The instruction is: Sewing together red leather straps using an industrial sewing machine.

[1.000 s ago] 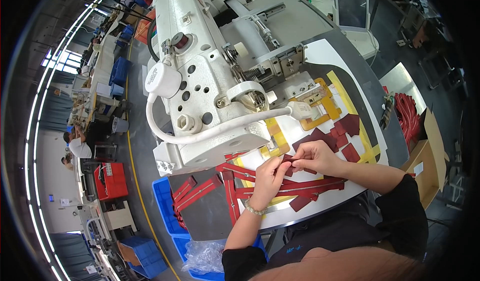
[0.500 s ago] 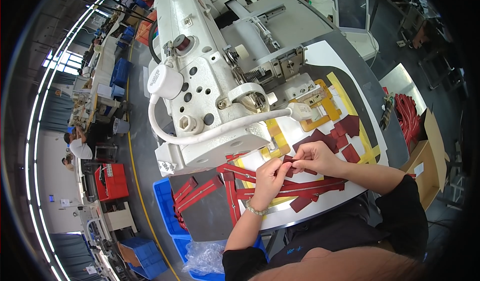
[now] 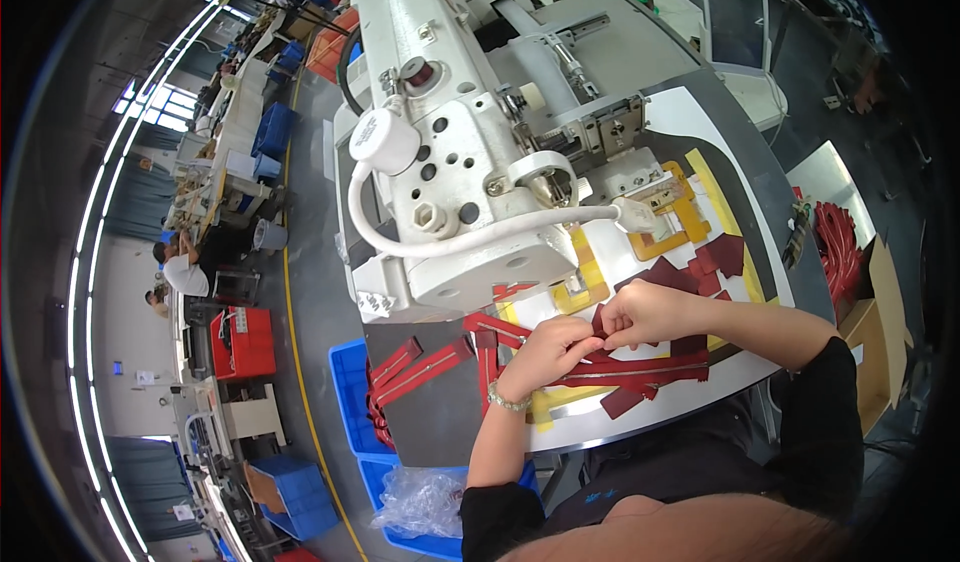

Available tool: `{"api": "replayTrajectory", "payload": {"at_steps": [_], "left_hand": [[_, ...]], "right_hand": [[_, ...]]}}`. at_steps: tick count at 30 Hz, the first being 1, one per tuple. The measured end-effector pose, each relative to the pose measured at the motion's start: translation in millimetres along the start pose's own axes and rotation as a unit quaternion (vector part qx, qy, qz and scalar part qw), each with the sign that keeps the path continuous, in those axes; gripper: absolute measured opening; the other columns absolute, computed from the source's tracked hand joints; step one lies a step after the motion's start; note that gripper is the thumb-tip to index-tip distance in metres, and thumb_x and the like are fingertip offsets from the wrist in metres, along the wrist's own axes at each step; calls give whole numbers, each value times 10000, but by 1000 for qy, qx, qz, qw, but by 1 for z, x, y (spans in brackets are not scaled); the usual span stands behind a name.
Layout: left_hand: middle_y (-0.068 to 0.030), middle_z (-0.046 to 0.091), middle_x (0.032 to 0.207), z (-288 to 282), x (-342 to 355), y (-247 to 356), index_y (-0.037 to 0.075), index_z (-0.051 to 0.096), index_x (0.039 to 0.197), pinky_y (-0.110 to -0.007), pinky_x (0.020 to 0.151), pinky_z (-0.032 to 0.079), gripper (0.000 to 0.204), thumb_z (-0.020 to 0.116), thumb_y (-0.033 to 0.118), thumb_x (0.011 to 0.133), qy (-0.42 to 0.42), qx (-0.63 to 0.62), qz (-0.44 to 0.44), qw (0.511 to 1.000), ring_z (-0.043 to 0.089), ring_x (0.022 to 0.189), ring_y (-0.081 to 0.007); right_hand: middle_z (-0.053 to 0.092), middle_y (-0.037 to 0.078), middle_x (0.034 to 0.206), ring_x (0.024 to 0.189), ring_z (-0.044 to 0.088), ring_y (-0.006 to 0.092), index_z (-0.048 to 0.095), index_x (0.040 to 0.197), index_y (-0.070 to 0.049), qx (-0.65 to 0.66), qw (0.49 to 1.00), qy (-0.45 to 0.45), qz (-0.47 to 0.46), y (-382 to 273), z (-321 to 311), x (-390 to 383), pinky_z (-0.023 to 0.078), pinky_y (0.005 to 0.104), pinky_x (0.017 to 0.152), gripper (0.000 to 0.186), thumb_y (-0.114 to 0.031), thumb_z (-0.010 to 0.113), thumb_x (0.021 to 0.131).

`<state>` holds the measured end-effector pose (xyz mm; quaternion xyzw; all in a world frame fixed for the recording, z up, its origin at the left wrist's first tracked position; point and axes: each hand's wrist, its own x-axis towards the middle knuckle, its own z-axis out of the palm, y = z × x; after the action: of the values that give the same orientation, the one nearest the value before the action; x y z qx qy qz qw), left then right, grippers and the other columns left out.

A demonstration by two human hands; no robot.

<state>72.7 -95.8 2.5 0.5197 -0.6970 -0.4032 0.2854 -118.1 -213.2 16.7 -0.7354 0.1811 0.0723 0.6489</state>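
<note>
Dark red zipper strip (image 3: 640,370) pinched by left hand (image 3: 545,350) and right hand (image 3: 645,312), fingertips pressed together, above white surface (image 3: 690,402) beside sewing machine (image 3: 470,162).

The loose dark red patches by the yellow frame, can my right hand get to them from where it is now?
Probably yes. The right hand is busy pinching a red strip with the left hand, but the dark red patches lie just beyond it on the open white table, with nothing between.
</note>
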Motion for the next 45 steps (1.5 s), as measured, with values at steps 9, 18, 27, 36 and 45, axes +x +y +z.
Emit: {"api": "replayTrajectory", "payload": {"at_steps": [9,18,27,36,45], "left_hand": [[-146,562,687,-6,-6,2,-6,590,771,-365,586,427,253,617,213,895,-15,-25,-51,998,530,595,-295],[-106,655,987,17,-4,-11,11,660,1006,-378,770,489,225,681,108,804,287,336,26,897,621,873,-266],[-115,665,1100,18,-5,-13,-2,662,1047,-372,857,478,262,658,80,799,270,364,31,891,629,1005,-250],[-115,663,1139,23,-4,-11,0,664,1078,-375,916,447,308,688,130,799,261,379,15,888,619,1062,-237],[-117,630,1189,32,-2,-14,-8,629,1138,-400,963,423,351,661,144,823,227,458,-9,859,585,1107,-228]], "right_hand": [[641,50,654,536,579,92,668,807,2,108,989,-99,27,16,-12,26,437,216,468,165,-156,679,856],[630,86,626,476,587,124,623,728,26,149,983,82,65,23,-33,62,428,233,398,168,-86,663,848],[638,131,625,495,628,178,608,743,57,114,983,96,105,8,-31,75,493,271,421,149,-45,627,849],[631,139,621,519,650,192,584,752,71,100,980,165,50,3,-14,63,538,284,458,161,-35,601,872],[636,132,622,512,645,172,583,772,54,154,974,164,26,9,-15,60,518,265,443,157,-61,624,870]]}}
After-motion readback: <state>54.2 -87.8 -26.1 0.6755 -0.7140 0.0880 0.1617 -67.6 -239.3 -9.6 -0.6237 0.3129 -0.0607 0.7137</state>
